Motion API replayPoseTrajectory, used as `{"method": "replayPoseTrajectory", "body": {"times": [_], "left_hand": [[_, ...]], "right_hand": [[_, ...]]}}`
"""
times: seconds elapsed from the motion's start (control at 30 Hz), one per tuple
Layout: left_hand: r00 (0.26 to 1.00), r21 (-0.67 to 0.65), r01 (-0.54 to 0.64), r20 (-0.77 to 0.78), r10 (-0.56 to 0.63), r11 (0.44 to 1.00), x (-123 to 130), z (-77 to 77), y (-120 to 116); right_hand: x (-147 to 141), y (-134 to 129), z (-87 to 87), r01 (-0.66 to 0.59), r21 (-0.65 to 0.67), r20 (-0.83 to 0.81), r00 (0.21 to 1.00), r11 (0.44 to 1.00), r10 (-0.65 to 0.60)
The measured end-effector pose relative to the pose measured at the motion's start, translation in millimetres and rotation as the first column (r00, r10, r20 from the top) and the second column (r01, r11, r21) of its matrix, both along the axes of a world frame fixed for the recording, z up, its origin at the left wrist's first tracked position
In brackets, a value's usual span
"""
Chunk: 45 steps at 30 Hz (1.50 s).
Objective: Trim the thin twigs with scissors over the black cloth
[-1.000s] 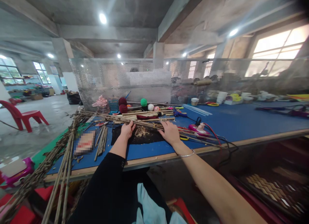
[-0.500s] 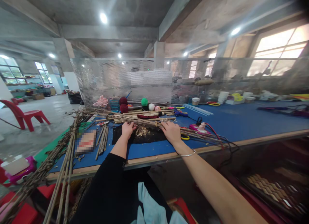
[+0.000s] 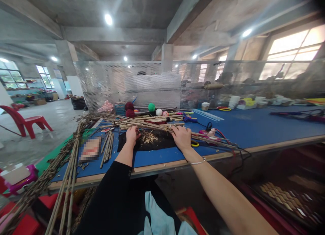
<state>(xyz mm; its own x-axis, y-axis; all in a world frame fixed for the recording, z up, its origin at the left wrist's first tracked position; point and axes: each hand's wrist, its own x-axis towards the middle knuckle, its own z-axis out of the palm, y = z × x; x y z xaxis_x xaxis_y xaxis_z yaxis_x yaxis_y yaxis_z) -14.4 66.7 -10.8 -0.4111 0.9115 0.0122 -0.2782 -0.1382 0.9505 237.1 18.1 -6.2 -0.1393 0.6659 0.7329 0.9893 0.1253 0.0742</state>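
Across the blue table lies a long bundle of thin dry sticks [image 3: 152,126], running from the upper left to the lower right. My left hand [image 3: 132,135] is closed around its near side, the fingers partly hidden by the sticks. Farther right, my right hand [image 3: 181,137] grips the same bundle from above, fingers curled over it. Beneath the bundle is a black cloth [image 3: 162,142] with a small heap of pale chips [image 3: 149,137] on it, between my hands. Just right of my right hand shows a yellow scissors-like handle [image 3: 195,144].
Short cut sticks [image 3: 108,148] lie to the left, and long branches [image 3: 66,174] hang over the left table edge. Yarn balls [image 3: 151,107] and a blue glue gun [image 3: 189,118] sit behind. Cables [image 3: 241,154] trail off the front edge at right. A perforated screen [image 3: 122,81] stands at the back.
My left hand has shifted slightly left and up along the bundle. My right hand has moved slightly right, still on the sticks.
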Motion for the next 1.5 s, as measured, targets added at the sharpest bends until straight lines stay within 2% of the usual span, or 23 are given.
{"method": "replayPoseTrajectory", "body": {"times": [0.07, 0.13, 0.23, 0.33, 0.4, 0.47, 0.5, 0.57, 0.63, 0.73, 0.8, 0.87, 1.07, 1.17, 1.27, 1.33, 1.4, 1.5], "left_hand": [[0.995, -0.002, 0.029, 0.092, -0.028, 1.0, 1, 2.9, -1], [0.997, 0.001, 0.015, 0.079, -0.015, 1.0, 2, 3.7, -1], [0.993, 0.014, -0.017, -0.118, 0.019, 1.0, 2, 1.7, -2], [0.953, 0.027, -0.041, -0.3, 0.048, 0.999, -3, -1.8, -2], [0.885, 0.045, -0.071, -0.459, 0.084, 0.996, -9, -4.0, -2], [0.761, 0.092, -0.083, -0.637, 0.123, 0.992, -12, -5.5, -3], [0.704, 0.118, -0.08, -0.697, 0.14, 0.99, -12, -5.9, -4], [0.663, 0.154, -0.063, -0.732, 0.157, 0.986, -10, -5.5, -5], [0.719, 0.146, -0.039, -0.683, 0.129, 0.988, -4, -3.8, -7], [0.876, 0.095, 0.055, -0.482, -0.002, 0.994, 5, -1.0, -7], [0.928, 0.095, 0.111, -0.366, -0.069, 0.989, 8, -0.3, -6], [0.941, 0.102, 0.129, -0.328, -0.089, 0.986, 8, -0.9, -4], [0.924, 0.098, 0.026, -0.383, 0.013, 0.995, 2, -3.3, -2], [0.97, 0.059, 0.088, -0.233, -0.072, 0.994, 4, -0.1, -3], [0.983, 0.069, 0.161, -0.106, -0.153, 0.985, 7, 2.3, -2], [0.977, 0.077, 0.157, -0.157, -0.143, 0.985, 7, 1.6, -2], [0.949, 0.07, 0.118, -0.3, -0.092, 0.99, 5, -0.1, -2], [0.826, 0.083, 0.061, -0.564, -0.004, 0.995, 0, -1.9, -4]], "right_hand": [[0, -1, 0.7, -0.03, 0.015, 0.012, 0.999, 0.999, 0.03], [0, -1, 1.3, -0.053, 0.022, 0.016, 0.998, 0.998, 0.053], [1, -1, 0.8, -0.058, 0.03, 0.009, 0.998, 0.998, 0.058], [2, 0, -0.9, -0.039, 0.046, -0.008, 0.999, 0.998, 0.039], [3, 1, -1.7, -0.028, 0.052, -0.018, 0.999, 0.998, 0.029], [3, 2, -2.1, -0.02, 0.052, -0.025, 0.999, 0.998, 0.022], [3, 2, -2.2, -0.016, 0.051, -0.027, 0.999, 0.999, 0.017], [2, 2, -2.2, -0.01, 0.048, -0.026, 1.0, 0.999, 0.011], [1, 1, -2.0, -0.011, 0.046, -0.025, 1.0, 0.999, 0.012], [1, 1, -1.3, -0.028, 0.04, -0.02, 0.999, 0.999, 0.029], [2, 0, -0.7, -0.043, 0.035, -0.014, 0.999, 0.998, 0.044], [2, 0, -0.3, -0.053, 0.028, -0.016, 0.998, 0.998, 0.054], [2, -2, 0.7, -0.023, 0.012, -0.042, 0.999, 1.0, 0.023], [1, -3, 1.9, -0.034, 0.003, -0.022, 0.999, 0.999, 0.034], [0, -5, 2.7, -0.066, 0.0, -0.002, 0.998, 0.998, 0.066], [0, -5, 2.7, -0.081, 0.008, -0.004, 0.997, 0.997, 0.081], [0, -4, 2.5, -0.086, 0.024, -0.017, 0.996, 0.996, 0.086], [1, -4, 1.8, -0.08, 0.028, -0.023, 0.996, 0.996, 0.081]]}}
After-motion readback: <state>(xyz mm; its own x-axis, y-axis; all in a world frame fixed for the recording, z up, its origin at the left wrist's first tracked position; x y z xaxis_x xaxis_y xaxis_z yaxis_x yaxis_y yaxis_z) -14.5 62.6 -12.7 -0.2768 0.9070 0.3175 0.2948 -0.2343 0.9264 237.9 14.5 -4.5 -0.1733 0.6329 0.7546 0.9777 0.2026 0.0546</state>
